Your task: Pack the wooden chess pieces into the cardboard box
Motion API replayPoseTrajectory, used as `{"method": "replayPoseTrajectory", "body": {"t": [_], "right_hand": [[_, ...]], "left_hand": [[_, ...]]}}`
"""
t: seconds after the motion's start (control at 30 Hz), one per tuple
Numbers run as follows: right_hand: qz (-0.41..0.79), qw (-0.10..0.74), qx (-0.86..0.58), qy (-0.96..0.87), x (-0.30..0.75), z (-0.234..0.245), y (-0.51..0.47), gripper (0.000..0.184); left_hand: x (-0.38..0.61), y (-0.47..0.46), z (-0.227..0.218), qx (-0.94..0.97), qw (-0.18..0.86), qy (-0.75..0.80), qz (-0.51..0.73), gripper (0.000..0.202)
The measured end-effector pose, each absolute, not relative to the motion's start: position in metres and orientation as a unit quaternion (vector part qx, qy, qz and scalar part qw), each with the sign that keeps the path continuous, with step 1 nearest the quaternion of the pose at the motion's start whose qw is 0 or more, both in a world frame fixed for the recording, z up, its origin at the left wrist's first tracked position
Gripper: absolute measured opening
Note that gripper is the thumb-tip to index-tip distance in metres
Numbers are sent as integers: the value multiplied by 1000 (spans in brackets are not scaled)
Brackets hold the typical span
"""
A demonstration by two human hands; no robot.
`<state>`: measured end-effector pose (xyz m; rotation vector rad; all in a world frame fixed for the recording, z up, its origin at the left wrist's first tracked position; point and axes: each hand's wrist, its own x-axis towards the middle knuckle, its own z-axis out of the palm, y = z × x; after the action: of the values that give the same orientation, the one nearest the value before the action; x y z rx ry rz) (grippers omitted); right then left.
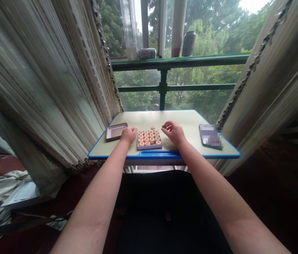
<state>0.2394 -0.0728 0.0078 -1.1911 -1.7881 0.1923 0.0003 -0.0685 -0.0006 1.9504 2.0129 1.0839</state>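
Observation:
A small tray (149, 146) packed with several round wooden game pieces sits at the near middle of a blue-edged table (165, 154). My left hand (129, 134) rests closed against the tray's left side; whether it holds anything is hidden. My right hand (172, 131) hovers just right of the tray, fingers curled, pinching a round wooden piece (163, 126) at its fingertips. One loose piece (153, 127) lies on the table just beyond the tray.
A brown lid or shallow box (116, 131) lies left of my left hand. A phone (210, 135) lies at the table's right end. Curtains hang close on both sides. Cans (147, 53) stand on the green window rail behind.

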Motion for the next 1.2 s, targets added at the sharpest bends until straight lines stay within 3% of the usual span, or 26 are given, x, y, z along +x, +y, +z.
{"method": "replayPoseTrajectory", "body": {"t": [0.67, 1.2], "right_hand": [[-40, 303, -343, -888, 210, 12, -107, 21], [9, 315, -359, -879, 214, 14, -105, 22]], "left_hand": [[0, -67, -2, 660, 60, 661, 351, 27], [1, -71, 1, 667, 54, 662, 336, 27]]}}
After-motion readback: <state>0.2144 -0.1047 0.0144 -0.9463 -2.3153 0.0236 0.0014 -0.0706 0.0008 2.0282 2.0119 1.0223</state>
